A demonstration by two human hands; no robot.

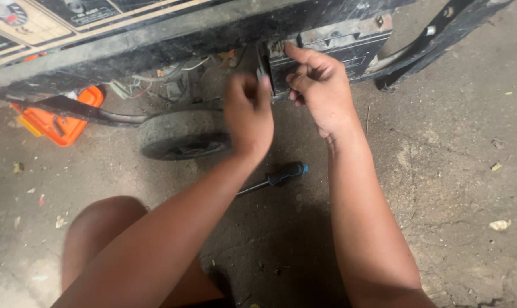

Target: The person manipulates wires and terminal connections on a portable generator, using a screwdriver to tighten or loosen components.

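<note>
A dirty black generator (156, 45) on a tubular frame stands on the concrete floor, one small rubber wheel (181, 134) facing me. My left hand (248, 117) is curled against the edge of a black metal panel (338, 48) on the machine, blurred by motion; whether it grips anything is unclear. My right hand (321, 88) rests on the same panel, forefinger stretched up along its left edge and the other fingers folded. A screwdriver (275, 178) with a black and blue handle lies on the floor between my forearms.
An orange plastic container (62, 122) lies under the frame at the left. Loose wires (156, 80) hang inside the machine. A black frame bar (424, 37) slants down at the right. My knee (99, 228) is at the lower left. Scraps litter the floor.
</note>
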